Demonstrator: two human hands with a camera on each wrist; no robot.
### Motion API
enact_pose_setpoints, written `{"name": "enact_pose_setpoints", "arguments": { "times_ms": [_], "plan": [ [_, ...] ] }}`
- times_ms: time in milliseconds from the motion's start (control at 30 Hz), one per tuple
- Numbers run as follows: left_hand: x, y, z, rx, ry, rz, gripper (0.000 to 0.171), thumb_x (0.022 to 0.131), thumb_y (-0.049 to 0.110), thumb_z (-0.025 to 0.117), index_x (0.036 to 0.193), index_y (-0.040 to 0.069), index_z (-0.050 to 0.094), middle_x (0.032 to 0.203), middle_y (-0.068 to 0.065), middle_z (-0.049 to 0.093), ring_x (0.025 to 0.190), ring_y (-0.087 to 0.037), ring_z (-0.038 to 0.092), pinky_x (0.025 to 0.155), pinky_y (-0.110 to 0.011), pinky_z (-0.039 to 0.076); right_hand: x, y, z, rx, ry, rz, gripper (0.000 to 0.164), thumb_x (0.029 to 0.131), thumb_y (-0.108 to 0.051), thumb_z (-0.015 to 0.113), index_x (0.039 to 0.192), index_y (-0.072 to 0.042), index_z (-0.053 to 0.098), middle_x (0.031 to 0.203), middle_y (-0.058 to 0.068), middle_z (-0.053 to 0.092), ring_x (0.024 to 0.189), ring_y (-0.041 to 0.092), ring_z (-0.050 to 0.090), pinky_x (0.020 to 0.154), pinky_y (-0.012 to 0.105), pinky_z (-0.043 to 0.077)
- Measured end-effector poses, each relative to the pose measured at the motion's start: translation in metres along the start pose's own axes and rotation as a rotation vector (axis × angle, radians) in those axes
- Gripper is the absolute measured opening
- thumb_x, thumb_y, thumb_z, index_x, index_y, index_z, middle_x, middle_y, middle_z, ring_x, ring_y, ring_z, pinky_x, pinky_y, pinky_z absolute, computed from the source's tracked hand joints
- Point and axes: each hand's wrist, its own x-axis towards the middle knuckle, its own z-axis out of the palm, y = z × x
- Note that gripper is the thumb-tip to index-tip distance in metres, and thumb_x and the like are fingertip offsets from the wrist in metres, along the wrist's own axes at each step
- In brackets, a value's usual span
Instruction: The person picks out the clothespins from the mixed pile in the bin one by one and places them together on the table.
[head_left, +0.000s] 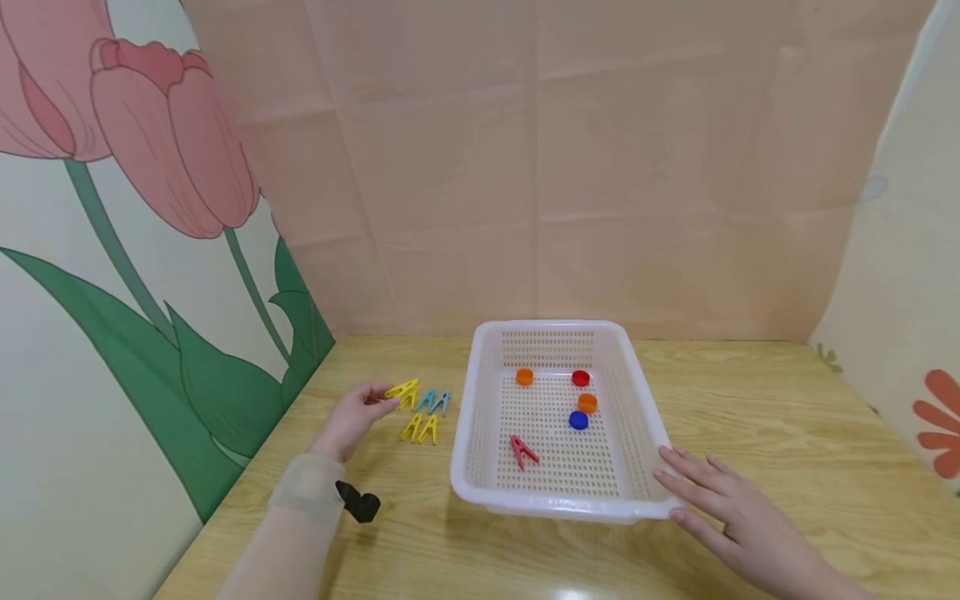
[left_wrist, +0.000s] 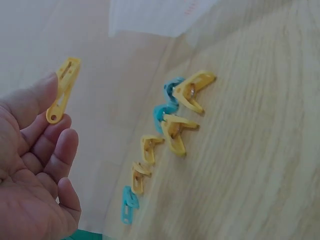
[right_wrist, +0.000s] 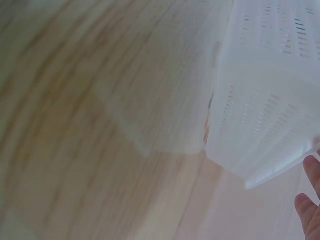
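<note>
My left hand pinches a yellow clothespin between thumb and fingers, above the table left of a white basket. Below and beside it lie more yellow clothespins and blue clothespins, grouped on the wood. My right hand rests with fairly straight fingers against the basket's near right rim; the right wrist view catches only some fingertips. Inside the basket are a red clothespin, two orange caps, a red cap and a blue cap.
The basket stands mid-table on the wooden tabletop, its slotted walls rising all round. A pinkish sheet hangs behind the table. Walls painted with flowers close off the left and right sides.
</note>
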Motion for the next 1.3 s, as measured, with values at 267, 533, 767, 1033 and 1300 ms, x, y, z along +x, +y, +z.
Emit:
{"name": "enact_pose_setpoints", "arguments": {
  "times_ms": [267,533,767,1033,1300],
  "plan": [
    [-0.001,-0.012,0.001,0.017,0.041,-0.045,0.042,0.091,0.029,0.067,0.129,0.012,0.057,0.122,-0.01,0.056,0.11,-0.027,0.054,0.098,-0.048,0.042,0.001,-0.002,-0.001,-0.001,-0.006,0.014,0.046,0.088,-0.029,0.069,0.13,-0.013,0.062,0.141,0.006,0.051,0.139,0.007,0.031,0.114,0.021,0.011],
    [0.0,-0.022,0.007,0.055,0.117,-0.103,0.039,0.091,0.028,0.068,0.125,0.011,0.058,0.121,-0.01,0.057,0.106,-0.027,0.054,0.094,-0.046,0.044,0.002,-0.001,-0.002,0.006,-0.009,0.012,0.044,0.09,-0.032,0.066,0.13,-0.014,0.062,0.141,0.007,0.051,0.139,0.007,0.031,0.114,0.022,0.011],
    [0.0,-0.03,0.016,0.064,0.173,-0.097,0.038,0.09,0.021,0.069,0.121,0.002,0.06,0.12,-0.016,0.057,0.107,-0.03,0.052,0.091,-0.045,0.042,0.002,-0.001,-0.003,-0.004,-0.005,0.008,0.044,0.09,-0.033,0.066,0.129,-0.014,0.062,0.14,0.007,0.052,0.138,0.007,0.032,0.114,0.022,0.012],
    [0.003,-0.038,0.023,0.058,0.197,-0.124,0.037,0.09,0.018,0.07,0.121,0.002,0.06,0.121,-0.017,0.057,0.109,-0.031,0.052,0.091,-0.045,0.043,0.002,-0.003,-0.003,-0.009,-0.006,0.011,0.045,0.088,-0.031,0.068,0.13,-0.014,0.062,0.14,0.007,0.052,0.139,0.007,0.031,0.114,0.021,0.011],
    [0.001,-0.04,0.029,0.079,0.209,-0.149,0.033,0.09,0.016,0.069,0.117,0.002,0.06,0.121,-0.019,0.058,0.113,-0.034,0.052,0.094,-0.048,0.041,0.002,-0.002,-0.003,-0.009,-0.009,0.008,0.044,0.09,-0.033,0.066,0.13,-0.014,0.062,0.14,0.007,0.052,0.139,0.008,0.031,0.114,0.021,0.01]
  ]
}}
